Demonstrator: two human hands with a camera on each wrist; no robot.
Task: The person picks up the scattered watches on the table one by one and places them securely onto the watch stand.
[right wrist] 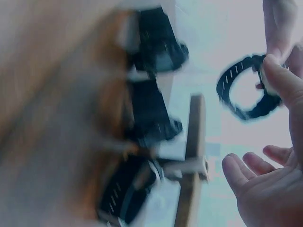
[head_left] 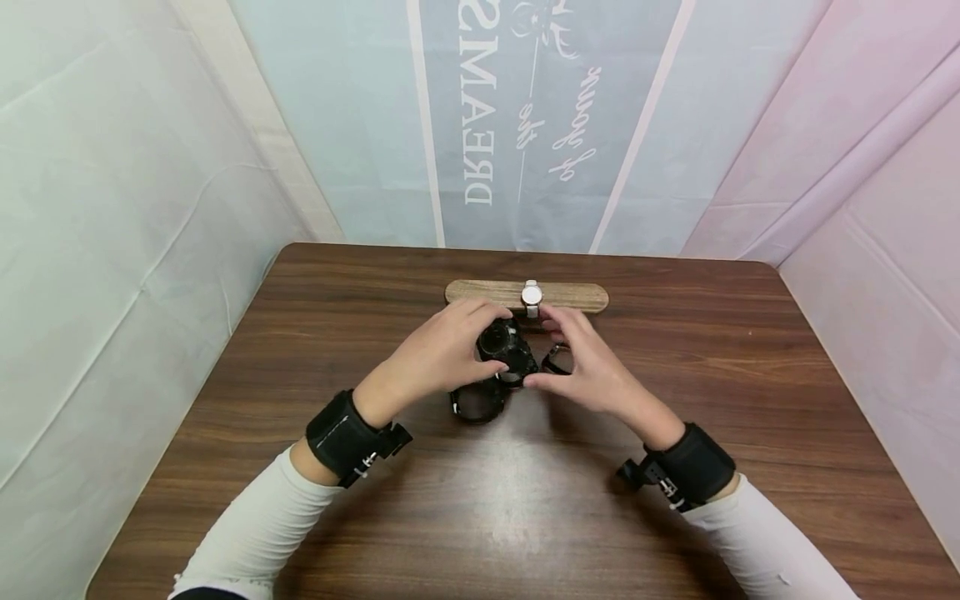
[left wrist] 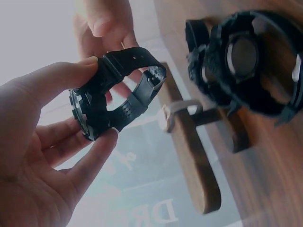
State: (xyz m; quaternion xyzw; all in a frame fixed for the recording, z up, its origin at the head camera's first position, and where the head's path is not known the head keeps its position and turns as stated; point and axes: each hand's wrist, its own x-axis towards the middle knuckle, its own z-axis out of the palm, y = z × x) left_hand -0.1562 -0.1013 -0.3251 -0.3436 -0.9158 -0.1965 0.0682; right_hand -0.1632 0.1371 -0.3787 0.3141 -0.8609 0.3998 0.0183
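My left hand (head_left: 442,346) holds a black wristwatch (left wrist: 92,104) by its case, thumb on one side and fingers on the other. The strap is buckled into a loop, seen in the right wrist view as a dark ring (right wrist: 227,87). My right hand (head_left: 592,367) is close on the other side of it, thumb and fingers spread apart with nothing gripped. Its thumb overlaps the held watch in the right wrist view. Below the hands, black watches stand on the table: one (head_left: 477,402) by the left thumb, another (head_left: 517,367) in the middle, and a third (head_left: 557,358) partly behind the right hand.
A long wooden bar (head_left: 472,291) with rounded ends lies behind the hands. Over it sits a white-strapped watch (head_left: 532,296). The brown table (head_left: 495,508) has a printed curtain (head_left: 375,125) along its back edge and pale fabric walls at both sides.
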